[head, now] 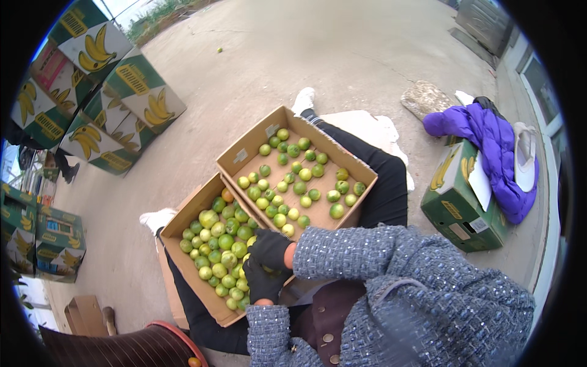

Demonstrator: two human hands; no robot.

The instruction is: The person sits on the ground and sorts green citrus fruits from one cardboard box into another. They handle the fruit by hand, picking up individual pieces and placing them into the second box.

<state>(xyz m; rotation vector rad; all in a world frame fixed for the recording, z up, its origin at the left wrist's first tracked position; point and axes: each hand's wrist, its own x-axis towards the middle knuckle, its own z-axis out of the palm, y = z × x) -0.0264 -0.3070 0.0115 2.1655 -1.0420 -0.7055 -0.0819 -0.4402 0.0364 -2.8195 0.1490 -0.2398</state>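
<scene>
Both hands wear black gloves and meet over the right side of a shallow cardboard box (197, 282). That box is full of small round green fruits (225, 241), which look like unripe tomatoes; a few are yellowish or orange. My right hand (269, 249) lies across the top of my left hand (263, 280). Their fingers reach in among the fruits, and whether they grip any is hidden. Against this box, and partly over its edge, rests a second shallow cardboard box (245, 151) with similar fruits (300, 187) spread loosely on its bottom. Both boxes lie over my outstretched legs.
Banana cartons (133, 91) are stacked at the upper left, with more cartons (59, 243) below. At right, a purple padded jacket (495, 151) drapes over a carton (463, 215). A dark red-rimmed container (133, 346) stands at lower left. One fruit (219, 50) lies on the concrete floor.
</scene>
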